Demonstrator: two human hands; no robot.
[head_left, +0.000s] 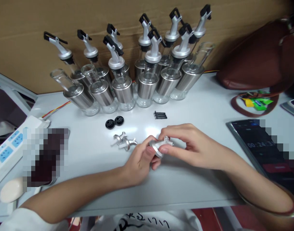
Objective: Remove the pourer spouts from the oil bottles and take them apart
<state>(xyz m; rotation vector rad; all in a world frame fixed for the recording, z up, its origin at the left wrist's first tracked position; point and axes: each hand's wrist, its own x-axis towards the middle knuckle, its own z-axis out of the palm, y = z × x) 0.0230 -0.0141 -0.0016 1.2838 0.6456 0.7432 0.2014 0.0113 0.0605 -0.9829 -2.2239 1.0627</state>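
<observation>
Over the front half of the table, my left hand (143, 158) pinches the round base of a silver bottle pourer spout (158, 147). My right hand (185, 144) grips the same spout by its narrow end, thumb below and fingers above. What sits under the spout's base is hidden by my left fingers. Two more silver spouts (125, 141) lie on the table just left of my hands. Two black rubber stoppers (114, 122) rest behind them. A few small black levers (160, 115) lie together farther back.
Glass bottles with steel sleeves (148, 85) stand in rows at the back, most topped with pourers. A power strip (9, 147) and a dark phone (49, 157) lie left. On the right are a phone showing a timer (259, 144) and a brown bag (255, 57).
</observation>
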